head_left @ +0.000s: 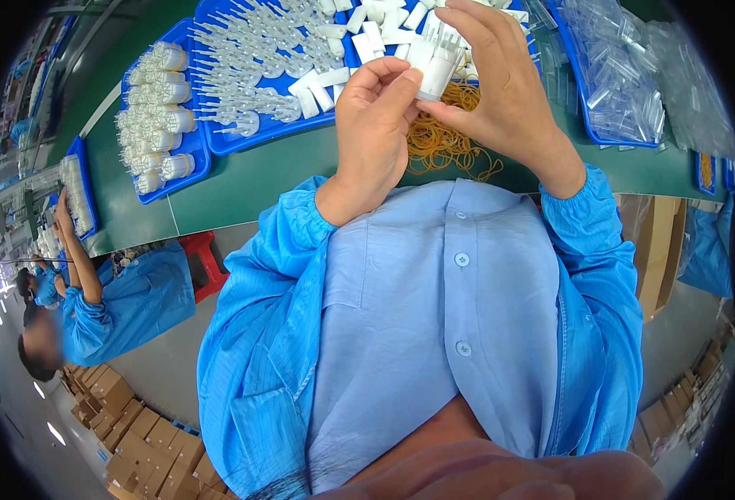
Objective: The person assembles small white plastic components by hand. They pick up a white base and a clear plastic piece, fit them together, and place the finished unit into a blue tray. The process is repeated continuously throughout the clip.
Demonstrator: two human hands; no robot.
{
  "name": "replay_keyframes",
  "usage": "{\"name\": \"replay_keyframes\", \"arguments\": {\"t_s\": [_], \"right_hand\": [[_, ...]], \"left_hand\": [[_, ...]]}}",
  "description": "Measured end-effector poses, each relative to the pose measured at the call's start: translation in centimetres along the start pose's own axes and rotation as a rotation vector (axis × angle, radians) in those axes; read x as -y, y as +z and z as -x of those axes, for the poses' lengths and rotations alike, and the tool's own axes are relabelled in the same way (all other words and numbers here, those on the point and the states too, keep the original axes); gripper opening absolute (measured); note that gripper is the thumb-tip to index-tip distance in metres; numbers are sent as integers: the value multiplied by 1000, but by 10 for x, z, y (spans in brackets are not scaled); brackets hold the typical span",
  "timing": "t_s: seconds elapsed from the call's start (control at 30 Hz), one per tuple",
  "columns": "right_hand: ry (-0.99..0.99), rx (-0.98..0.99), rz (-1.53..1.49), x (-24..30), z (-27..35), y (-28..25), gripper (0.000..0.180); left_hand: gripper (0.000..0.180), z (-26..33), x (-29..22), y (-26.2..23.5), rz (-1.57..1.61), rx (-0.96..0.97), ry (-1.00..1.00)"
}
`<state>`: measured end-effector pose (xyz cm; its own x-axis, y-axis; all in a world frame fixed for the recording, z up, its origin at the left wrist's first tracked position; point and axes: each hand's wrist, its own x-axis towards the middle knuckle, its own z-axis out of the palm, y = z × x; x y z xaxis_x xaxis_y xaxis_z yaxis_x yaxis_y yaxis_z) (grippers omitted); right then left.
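A white cylindrical plastic piece with thin prongs at its upper end [436,70] is held up over the bench. My left hand [369,125] pinches its lower left side between thumb and bent fingers. Curved around its right side, my right hand [509,92] has its fingers spread apart, with the thumb close to the piece's base; whether the fingertips touch it is unclear. Below both hands lies a loose pile of yellow-brown rubber bands [447,142]. Behind them is a blue tray with white plastic blocks [374,37].
To the left, a blue tray [209,137] holds white pronged pieces [259,58], beside another with similar white cylinders [163,92]. Clear plastic parts [617,83] fill a tray at right. A co-worker [126,292] sits far left; cardboard boxes [155,442] stand behind.
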<state>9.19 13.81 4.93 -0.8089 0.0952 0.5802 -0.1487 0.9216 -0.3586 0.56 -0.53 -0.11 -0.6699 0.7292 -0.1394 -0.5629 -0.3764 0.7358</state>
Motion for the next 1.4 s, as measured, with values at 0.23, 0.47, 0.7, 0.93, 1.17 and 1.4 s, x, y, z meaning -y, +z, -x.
{"name": "replay_keyframes", "arguments": {"t_s": [0.23,0.47,0.7,0.93,1.17,1.4], "right_hand": [[21,-3,18,-2,-1,3,74],[53,30,-74,-4,-1,6,68],[-20,4,-144,-5,1,11,61],[-94,-135,52,-11,11,22,41],[-82,-106,-81,-31,9,7,41],[410,-242,334,-192,26,-66,15]], "left_hand": [[14,-1,2,0,3,2,-3],[16,-1,0,-1,3,25,-21],[19,-1,-1,0,81,23,-20],[17,-2,1,4,130,32,-22],[27,-7,3,1,-63,-39,101],[36,-14,2,7,-308,68,278]]}}
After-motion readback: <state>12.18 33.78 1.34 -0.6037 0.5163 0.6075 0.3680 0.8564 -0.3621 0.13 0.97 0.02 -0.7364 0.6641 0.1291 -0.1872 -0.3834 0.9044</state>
